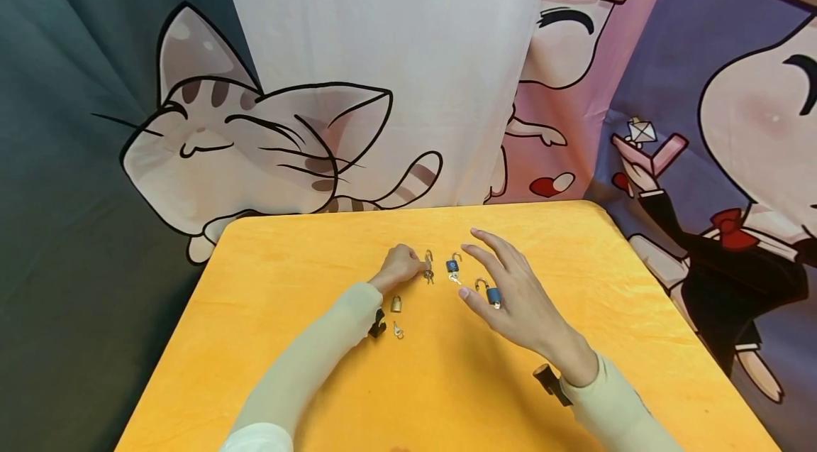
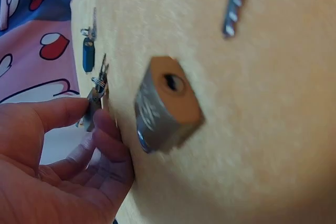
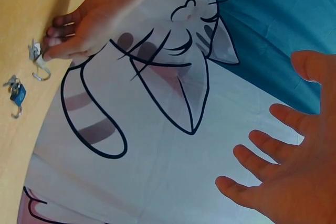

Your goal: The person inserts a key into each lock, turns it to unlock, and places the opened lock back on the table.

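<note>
My left hand pinches a small padlock between thumb and fingers at the table's far middle. Keys stick out of that lock, and its shackle stands swung open. To its right lies a blue padlock with open shackle and keys. Another blue padlock, also open with a key, lies partly behind my right hand. That hand hovers over the table with fingers spread, holding nothing. Below my left hand are a closed brass padlock and loose keys.
The yellow table ends at a far edge against a cartoon-printed cloth. A dark wrist mount sits beside my right sleeve, and another is under the left sleeve, close to the brass padlock.
</note>
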A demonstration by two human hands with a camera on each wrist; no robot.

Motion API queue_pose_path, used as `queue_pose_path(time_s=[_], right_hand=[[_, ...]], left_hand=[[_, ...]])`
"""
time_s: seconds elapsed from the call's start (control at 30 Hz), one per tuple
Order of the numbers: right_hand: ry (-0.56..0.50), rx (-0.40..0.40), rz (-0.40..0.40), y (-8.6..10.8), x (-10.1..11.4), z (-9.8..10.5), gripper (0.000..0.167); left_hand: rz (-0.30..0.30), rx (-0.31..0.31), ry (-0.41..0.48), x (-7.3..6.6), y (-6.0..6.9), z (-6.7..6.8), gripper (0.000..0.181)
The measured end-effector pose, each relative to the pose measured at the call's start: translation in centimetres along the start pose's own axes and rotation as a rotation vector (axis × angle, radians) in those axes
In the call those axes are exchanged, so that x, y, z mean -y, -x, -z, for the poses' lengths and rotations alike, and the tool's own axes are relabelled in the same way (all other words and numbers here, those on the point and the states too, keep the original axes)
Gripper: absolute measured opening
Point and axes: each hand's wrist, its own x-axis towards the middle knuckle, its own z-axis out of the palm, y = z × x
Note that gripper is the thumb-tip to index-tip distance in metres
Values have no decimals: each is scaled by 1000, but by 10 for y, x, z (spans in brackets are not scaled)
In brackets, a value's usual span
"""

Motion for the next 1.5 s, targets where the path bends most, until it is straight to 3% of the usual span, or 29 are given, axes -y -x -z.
queue_pose_path(time_s=[0.47, 0.6, 0.77, 0.9, 1.1, 1.33, 1.5], right_hand=[[-9, -13, 10, -1, 4, 2, 63], [-10, -12, 16, -4, 5, 4, 65], [-15, -11, 20, -7, 7, 6, 66], [-11, -16, 24, -9, 7, 8, 66], [-9, -19, 40, -12, 7, 9, 68], [-10, -15, 44, -16, 5, 7, 68], [-16, -16, 36, -18, 4, 4, 68]], left_hand=[[-64, -32, -76, 3, 9, 5, 30], [-84, -45, -117, 2, 15, 12, 25], [-159, -97, -151, -7, 26, 28, 22], [-230, -147, -152, -16, 39, 41, 30], [-313, -200, -163, -30, 71, 58, 43], [-419, -298, -172, -40, 107, 78, 44], [-445, -340, -171, -42, 123, 89, 43]])
